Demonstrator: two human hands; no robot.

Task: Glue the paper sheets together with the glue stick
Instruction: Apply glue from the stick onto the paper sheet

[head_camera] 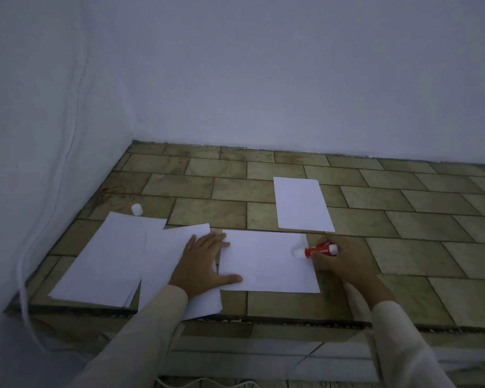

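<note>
A white paper sheet (pixel 266 261) lies flat on the tiled surface in front of me. My left hand (pixel 200 264) rests flat on its left edge, fingers spread, pressing it down. My right hand (pixel 339 259) grips a red glue stick (pixel 317 251), whose white tip touches the sheet near its right edge. Another single sheet (pixel 301 204) lies farther back. A stack of several white sheets (pixel 118 259) sits at the left, partly under my left wrist. The white glue cap (pixel 137 209) stands behind that stack.
The work surface is a tiled ledge (pixel 403 247) with a front edge close to me and a step below. White walls close it off at the back and left. A white cable (pixel 25 275) hangs down the left wall.
</note>
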